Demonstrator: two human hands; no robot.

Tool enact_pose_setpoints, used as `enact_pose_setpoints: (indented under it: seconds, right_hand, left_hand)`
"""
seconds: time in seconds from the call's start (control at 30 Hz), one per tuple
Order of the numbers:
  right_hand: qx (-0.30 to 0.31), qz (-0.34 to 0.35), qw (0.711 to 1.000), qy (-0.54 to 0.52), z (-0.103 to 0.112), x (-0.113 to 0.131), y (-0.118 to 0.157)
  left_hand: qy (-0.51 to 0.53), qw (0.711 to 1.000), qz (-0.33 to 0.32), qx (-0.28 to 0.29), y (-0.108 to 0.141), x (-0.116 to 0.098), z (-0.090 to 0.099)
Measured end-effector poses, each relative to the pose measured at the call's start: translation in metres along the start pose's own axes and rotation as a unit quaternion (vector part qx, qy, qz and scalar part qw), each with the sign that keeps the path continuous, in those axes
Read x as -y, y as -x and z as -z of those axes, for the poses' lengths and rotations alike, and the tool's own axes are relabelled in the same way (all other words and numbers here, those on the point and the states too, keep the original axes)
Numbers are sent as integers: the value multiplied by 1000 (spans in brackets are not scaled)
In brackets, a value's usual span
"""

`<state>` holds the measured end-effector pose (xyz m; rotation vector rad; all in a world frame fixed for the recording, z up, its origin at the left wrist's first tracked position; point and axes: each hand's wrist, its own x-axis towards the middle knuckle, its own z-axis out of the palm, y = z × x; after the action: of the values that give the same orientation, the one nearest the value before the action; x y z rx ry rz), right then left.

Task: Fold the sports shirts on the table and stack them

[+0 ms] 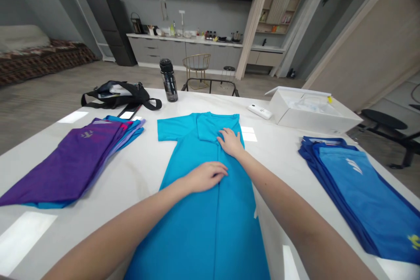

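Observation:
A turquoise short-sleeved T-shirt (pixel 193 210) lies in front of me, its collar end pointing away. Its right side is folded over toward the middle, so a long edge runs down the body. One sleeve sticks out to the left, and the other is folded in near the top. My left hand (pixel 206 176) rests on the middle of the shirt beside that edge, fingers loosely bent and holding nothing. Farther up, my right hand (pixel 231 142) lies on the folded part near the sleeve, with its fingers spread. The shirt's lower end runs out of view.
Purple and blue clothes (pixel 70 162) are stacked at left on the white table (pixel 131 183); folded blue clothes (pixel 354 183) lie at right. Toward the back are a black bag (pixel 121 94), a dark bottle (pixel 169 81), a white handheld device (pixel 260 111) and a white box (pixel 311 111).

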<state>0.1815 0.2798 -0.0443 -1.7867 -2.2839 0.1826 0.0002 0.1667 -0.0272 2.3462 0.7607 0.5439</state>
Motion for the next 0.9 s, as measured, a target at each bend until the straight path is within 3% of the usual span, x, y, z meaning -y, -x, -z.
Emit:
enact_pose_setpoints:
  seconds: [0.1, 0.23, 0.33, 0.47, 0.63, 0.77, 0.9]
  right_hand:
    - [-47, 22, 999, -15, 3, 19, -17]
    - [-43, 45, 997, -40, -5, 55, -51]
    - [-23, 59, 997, -47, -16, 81, -82]
    - [-16, 70, 997, -35, -28, 104, -124]
    - [-18, 85, 996, 1, -36, 121, -167]
    - [7, 57, 997, 47, -38, 119, -192]
    - [10, 25, 998, 56, -38, 103, -205]
  left_hand:
    - [-104, 981, 105, -127, 7, 62, 52]
    - [-250, 918, 239, -196, 15, 133, 111]
    - [-304, 866, 320, -233, 15, 166, 140]
    - [-330, 828, 381, -244, 14, 194, 158]
    - [-356, 799, 422, -236, 25, 215, 163]
    - [-369, 784, 436, -243, 34, 218, 167]
    - [-318, 779, 479, -251, 36, 218, 176]
